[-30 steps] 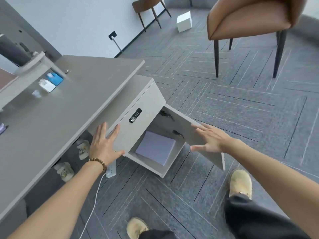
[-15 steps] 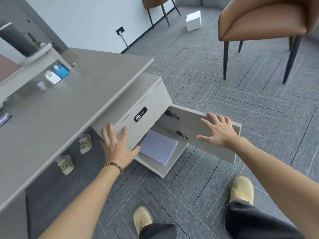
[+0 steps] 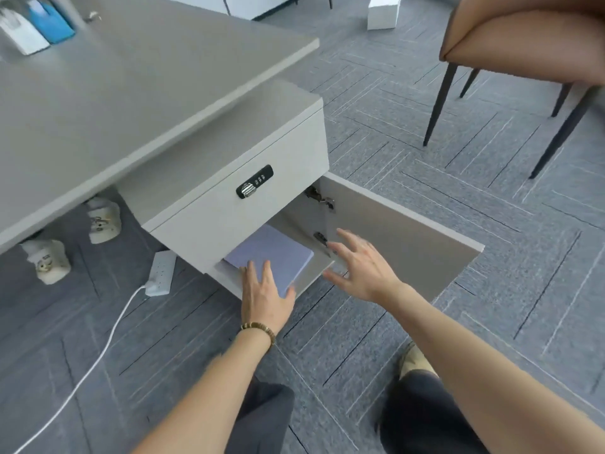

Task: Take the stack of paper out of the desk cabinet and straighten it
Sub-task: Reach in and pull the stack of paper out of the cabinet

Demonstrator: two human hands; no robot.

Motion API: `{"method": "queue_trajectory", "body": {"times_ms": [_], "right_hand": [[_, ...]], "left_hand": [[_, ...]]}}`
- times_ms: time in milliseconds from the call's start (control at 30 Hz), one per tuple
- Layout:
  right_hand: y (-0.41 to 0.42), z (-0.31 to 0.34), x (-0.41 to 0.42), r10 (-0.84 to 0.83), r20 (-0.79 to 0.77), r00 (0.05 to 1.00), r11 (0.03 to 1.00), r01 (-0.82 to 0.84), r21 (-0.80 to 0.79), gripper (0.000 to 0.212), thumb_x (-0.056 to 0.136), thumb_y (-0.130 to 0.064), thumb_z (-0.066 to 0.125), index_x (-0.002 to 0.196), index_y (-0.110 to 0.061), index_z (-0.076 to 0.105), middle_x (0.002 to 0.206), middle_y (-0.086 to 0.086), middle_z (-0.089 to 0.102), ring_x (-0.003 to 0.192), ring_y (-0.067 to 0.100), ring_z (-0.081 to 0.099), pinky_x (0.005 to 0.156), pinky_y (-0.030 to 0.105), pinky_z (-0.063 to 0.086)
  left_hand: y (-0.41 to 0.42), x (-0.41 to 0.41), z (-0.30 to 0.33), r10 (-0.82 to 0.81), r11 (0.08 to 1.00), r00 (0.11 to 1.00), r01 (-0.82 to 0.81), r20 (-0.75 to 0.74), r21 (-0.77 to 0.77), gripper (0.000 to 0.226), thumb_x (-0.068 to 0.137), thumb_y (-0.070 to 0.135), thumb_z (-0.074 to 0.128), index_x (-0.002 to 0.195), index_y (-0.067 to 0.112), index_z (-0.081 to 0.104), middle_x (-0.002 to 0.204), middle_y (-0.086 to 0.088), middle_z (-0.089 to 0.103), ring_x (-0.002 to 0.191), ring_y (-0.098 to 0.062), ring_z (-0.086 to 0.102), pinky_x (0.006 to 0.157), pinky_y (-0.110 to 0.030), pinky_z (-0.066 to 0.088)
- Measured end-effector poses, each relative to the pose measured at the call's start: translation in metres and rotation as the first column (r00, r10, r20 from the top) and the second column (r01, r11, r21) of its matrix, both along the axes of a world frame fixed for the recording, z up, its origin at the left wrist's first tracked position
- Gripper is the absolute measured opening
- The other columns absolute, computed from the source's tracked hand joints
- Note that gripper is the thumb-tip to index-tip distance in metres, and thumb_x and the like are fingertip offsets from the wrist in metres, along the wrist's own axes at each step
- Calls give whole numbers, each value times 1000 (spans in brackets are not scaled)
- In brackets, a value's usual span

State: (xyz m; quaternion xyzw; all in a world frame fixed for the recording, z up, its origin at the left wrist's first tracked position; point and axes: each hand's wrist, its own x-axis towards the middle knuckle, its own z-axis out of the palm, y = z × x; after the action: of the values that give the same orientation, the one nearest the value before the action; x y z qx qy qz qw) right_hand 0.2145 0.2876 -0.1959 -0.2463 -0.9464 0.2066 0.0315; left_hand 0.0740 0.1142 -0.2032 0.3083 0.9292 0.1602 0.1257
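Crouching on grey carpet, knees at frame bottom. Left hand (image 3: 265, 291), beaded bracelet (image 3: 258, 328) at the wrist, lies flat on the near corner of the stack of paper (image 3: 271, 255), fingers spread, grip not closed on it. Right hand (image 3: 357, 267) hovers just beside the stack, fingers apart, empty. Stack sits on the floor of the cabinet (image 3: 229, 204), door (image 3: 399, 237) swung open to the right. Combination lock (image 3: 254, 186) on the drawer above. Power strip (image 3: 160, 273) on carpet under the desk (image 3: 131, 90). Brown chair (image 3: 523, 37) beyond.
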Motion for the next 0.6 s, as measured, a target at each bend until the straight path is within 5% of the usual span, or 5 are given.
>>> {"method": "queue_trajectory", "body": {"times_ms": [133,600], "right_hand": [[-5,-59,-44,-32,110,993,992,45,-119,68,92,-56,51,147,-16,41,155,13,40,139,34,44,114,48,34],[54,-224,-147,-10,275,961,950,94,-297,68,95,-49,52,151,-15,35,154,14,38,141,36,41,114,51,37]], "left_hand": [[10,-27,-61,116,993,989,-118,96,17,77,89,35,65,151,6,29,143,-22,40,130,-34,41,104,-41,43],[54,-80,-228,257,964,935,-228,246,-140,83,89,42,61,153,15,14,154,-18,27,142,-32,31,103,-42,45]]}}
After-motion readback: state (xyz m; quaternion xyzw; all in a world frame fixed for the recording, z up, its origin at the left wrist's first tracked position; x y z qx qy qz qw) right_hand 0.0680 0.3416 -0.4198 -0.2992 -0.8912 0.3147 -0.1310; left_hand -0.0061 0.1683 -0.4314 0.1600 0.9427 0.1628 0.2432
